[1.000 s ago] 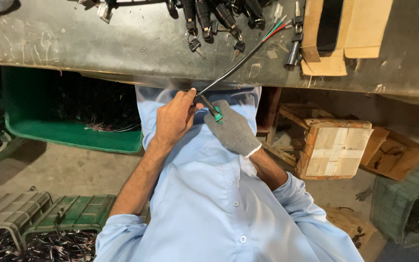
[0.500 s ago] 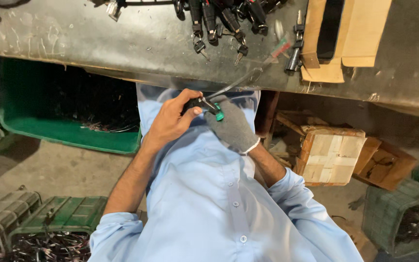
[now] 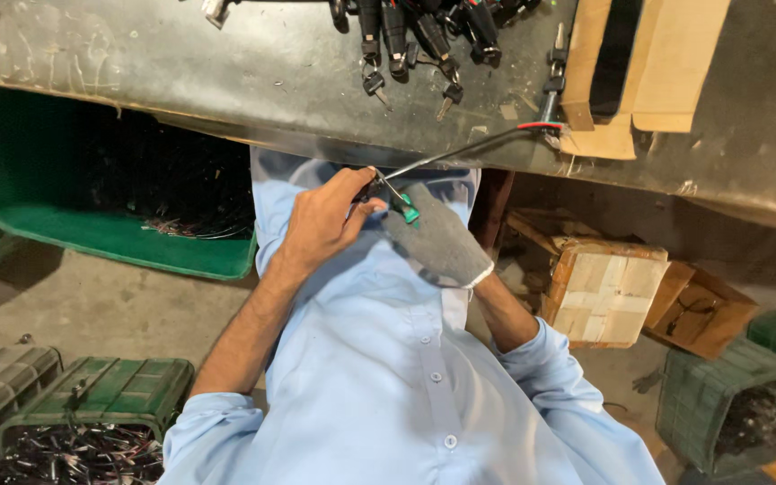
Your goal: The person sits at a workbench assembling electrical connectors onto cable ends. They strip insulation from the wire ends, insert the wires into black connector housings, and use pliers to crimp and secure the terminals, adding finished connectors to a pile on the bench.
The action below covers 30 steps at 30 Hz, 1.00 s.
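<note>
Centrally, just above the middle of the frame, the bare left hand [image 3: 325, 224] has its grip closed, thumb and fingertips pinched on the near end of a thin black cable [image 3: 460, 153]. The right hand [image 3: 437, 238], in a grey knit glove, lies just beside it with a small green connector [image 3: 409, 214] at its fingertips; whether the gloved grip is closed on that connector or only touching it cannot be told, because the fingers face away from the camera. The hands meet in front of the light blue shirt [image 3: 388, 377], below the worktop edge.

From the pinch the cable runs up and right across the dark worktop [image 3: 136, 63] to red and white wire ends [image 3: 541, 127] near a folded piece of cardboard [image 3: 653, 63] at upper right. A cluster of black switch parts with keys [image 3: 415, 36] lies at top centre, cut off by the frame edge.

Below the worktop, a green crate [image 3: 119, 233] at left holds dark wiring, largely in shadow. Two ribbed green crates [image 3: 92, 395] at lower left hold more wire pieces. A wooden box [image 3: 608, 287] and a cardboard box [image 3: 702, 314] stand at right, and another green crate [image 3: 711, 404] sits at lower right, its contents hard to make out.
</note>
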Available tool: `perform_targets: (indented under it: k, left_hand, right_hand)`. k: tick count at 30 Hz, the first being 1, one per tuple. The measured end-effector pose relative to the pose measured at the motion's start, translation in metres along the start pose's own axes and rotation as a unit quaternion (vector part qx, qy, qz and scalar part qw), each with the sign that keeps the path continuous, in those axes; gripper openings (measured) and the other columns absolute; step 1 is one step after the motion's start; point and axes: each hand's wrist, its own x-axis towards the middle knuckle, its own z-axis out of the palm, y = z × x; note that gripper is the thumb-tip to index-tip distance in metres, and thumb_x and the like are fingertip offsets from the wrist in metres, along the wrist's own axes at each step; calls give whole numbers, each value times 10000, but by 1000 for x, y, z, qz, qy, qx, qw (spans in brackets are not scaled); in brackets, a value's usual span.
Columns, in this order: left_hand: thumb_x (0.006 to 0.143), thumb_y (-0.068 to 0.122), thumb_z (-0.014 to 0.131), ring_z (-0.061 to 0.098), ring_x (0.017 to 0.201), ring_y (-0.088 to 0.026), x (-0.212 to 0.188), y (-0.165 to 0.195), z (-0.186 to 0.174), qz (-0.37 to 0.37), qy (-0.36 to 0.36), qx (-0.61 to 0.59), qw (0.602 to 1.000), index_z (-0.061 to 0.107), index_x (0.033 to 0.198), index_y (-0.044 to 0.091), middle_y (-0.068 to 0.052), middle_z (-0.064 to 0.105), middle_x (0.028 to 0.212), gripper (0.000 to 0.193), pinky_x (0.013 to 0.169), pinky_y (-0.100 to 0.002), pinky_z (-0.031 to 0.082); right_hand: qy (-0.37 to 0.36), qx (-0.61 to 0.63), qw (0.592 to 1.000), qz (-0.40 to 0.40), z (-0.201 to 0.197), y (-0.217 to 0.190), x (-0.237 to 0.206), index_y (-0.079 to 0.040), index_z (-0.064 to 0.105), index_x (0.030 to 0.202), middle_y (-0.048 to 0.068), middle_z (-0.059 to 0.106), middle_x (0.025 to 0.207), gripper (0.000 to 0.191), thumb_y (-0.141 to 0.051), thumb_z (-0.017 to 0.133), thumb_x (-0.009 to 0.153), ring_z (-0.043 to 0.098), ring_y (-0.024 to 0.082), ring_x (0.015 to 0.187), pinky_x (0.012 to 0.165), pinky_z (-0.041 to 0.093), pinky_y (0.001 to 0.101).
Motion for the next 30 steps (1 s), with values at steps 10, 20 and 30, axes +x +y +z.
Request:
perform_targets:
  k: [10, 20, 30]
  left_hand:
    - [1003, 330, 712, 656, 837, -334, -3, 7, -12, -76, 11, -53, 996, 563, 1266, 62, -109, 649, 965, 404, 687, -408, 517]
    - [1004, 133, 738, 408, 1331, -285, -34, -44, -39, -217, 349, -27, 911, 207, 1548, -37, -219, 335, 1486, 779, 1143, -389, 354]
    - [1062, 34, 730, 640, 1010, -300, 84, -22, -87, 110, 207, 156, 960, 695, 1173, 65, -63, 678, 1107, 121, 906, -436, 484]
  right_hand:
    - [89, -74, 970, -215, 1, 2, 13, -43, 609, 1076, 193, 689, 957, 323, -238, 726, 847, 676, 410, 909, 757, 521, 486]
    - [269, -268, 867, -322, -59, -9, 45, -122, 657, 1121, 100, 639, 1090, 563, -399, 936, 718, 598, 339, 1074, 906, 430, 492]
    - [379, -210, 828, -356, -55, -2, 61, -159, 685, 1129, 67, 641, 1121, 482, -387, 933, 784, 600, 329, 1115, 1003, 457, 484]
